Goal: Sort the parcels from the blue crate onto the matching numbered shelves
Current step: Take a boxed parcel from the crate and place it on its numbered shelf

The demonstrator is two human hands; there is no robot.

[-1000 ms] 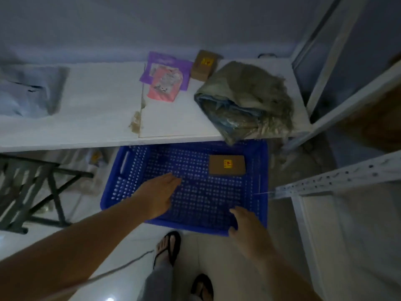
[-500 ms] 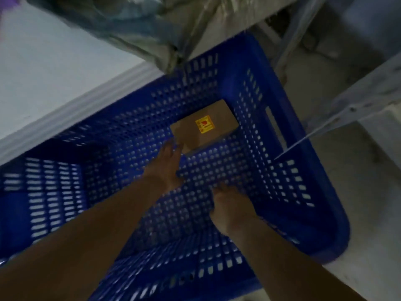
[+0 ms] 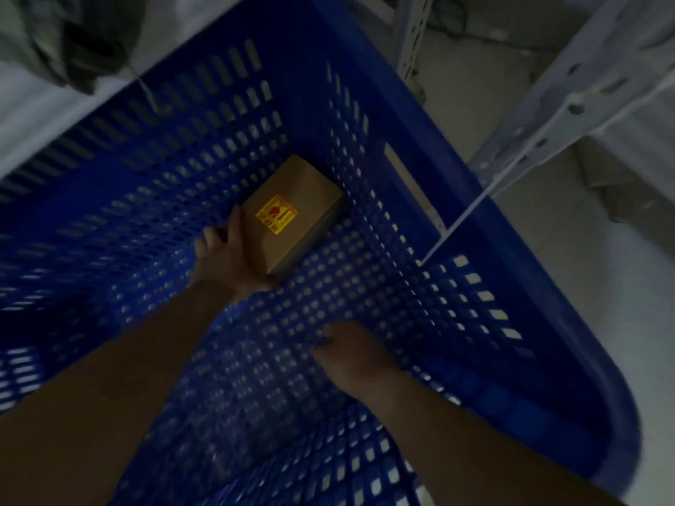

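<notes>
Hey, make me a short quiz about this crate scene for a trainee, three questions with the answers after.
1. True or false: the cardboard parcel lies outside the blue crate.
2. Which hand holds the parcel? A: left hand. B: right. C: both.
3. Fill in: the sticker on the parcel is ____.
Key: 1 false; 2 A; 3 yellow.

The yellow sticker (image 3: 276, 214) is too blurred to read. The right hand (image 3: 350, 354) hides its fingers underneath. The blue crate (image 3: 540, 304) runs off-frame from 6 to 9 o'clock, the grey bundle (image 3: 73, 42) at 11.
</notes>
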